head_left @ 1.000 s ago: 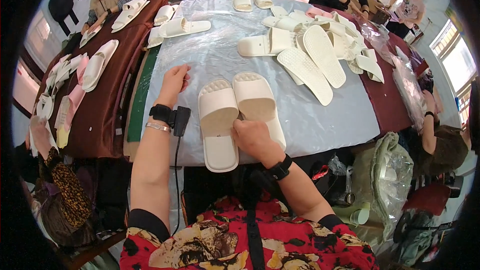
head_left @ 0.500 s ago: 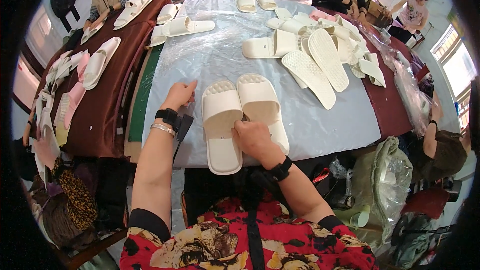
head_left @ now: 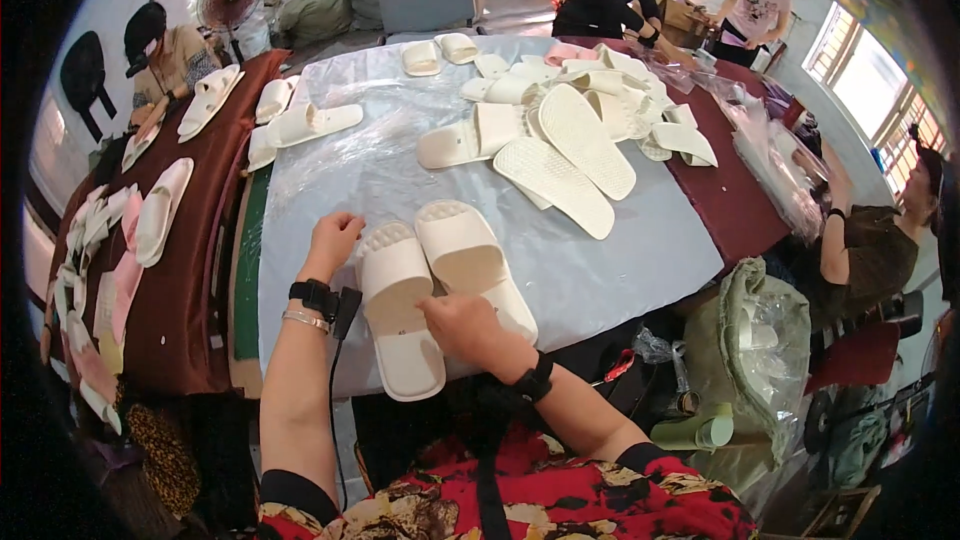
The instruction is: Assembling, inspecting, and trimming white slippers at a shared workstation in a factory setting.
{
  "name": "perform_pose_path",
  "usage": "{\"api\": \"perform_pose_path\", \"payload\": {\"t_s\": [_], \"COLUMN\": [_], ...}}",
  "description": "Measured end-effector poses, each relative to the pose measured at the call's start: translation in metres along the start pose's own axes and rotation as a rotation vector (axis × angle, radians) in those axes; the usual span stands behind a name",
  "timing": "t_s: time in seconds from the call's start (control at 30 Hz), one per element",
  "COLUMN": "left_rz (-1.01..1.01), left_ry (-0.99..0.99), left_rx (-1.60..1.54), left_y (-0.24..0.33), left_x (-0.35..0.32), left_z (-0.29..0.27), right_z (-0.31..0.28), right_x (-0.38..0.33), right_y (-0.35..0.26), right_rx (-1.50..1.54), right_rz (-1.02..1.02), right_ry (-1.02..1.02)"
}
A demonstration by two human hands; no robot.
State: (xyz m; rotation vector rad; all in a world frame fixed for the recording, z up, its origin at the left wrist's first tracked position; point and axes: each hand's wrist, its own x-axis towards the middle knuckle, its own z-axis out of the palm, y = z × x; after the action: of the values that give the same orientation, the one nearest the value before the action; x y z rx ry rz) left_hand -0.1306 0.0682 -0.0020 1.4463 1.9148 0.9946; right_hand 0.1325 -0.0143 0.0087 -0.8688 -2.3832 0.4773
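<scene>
Two cream slide slippers lie side by side in front of me, toes pointing away: a left slipper and a right slipper. My right hand is closed over them, fingertips at the inner edge of the left slipper just below its strap. It covers part of the right slipper's footbed, and I cannot make out what its fingers pinch, if anything. Left of the slippers, my left hand rests with curled fingers, apart from them, and nothing shows in it.
A pile of cream slippers covers the table's far right. More slippers lie far left, others on the brown-covered table beside it. Clear plastic bags line the right edge. Several people work around me.
The view has tilted up and shifted, so everything sits lower and further left. My left hand's outstretched finger has curled in. The right hand keeps its place at the slippers.
</scene>
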Motion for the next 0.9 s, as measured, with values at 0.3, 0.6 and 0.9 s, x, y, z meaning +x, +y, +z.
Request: {"api": "perform_pose_path", "payload": {"t_s": [0.3, 0.6, 0.9], "left_rz": [0.349, 0.229, 0.059], "left_ry": [-0.266, -0.445, -0.362], "left_rx": [0.067, -0.112, -0.142], "left_y": [0.084, 0.083, 0.056], "left_x": [-0.013, -0.011, -0.017], "left_z": [0.057, 0.074, 0.056], "right_z": [0.001, -0.016, -0.018], "right_x": [-0.013, -0.013, 0.000], "right_y": [0.001, 0.003, 0.001], "right_rx": [0.091, 0.076, 0.255], "right_rz": [-0.300, -0.180, -0.213], "right_ry": [0.090, -0.031, 0.254]}}
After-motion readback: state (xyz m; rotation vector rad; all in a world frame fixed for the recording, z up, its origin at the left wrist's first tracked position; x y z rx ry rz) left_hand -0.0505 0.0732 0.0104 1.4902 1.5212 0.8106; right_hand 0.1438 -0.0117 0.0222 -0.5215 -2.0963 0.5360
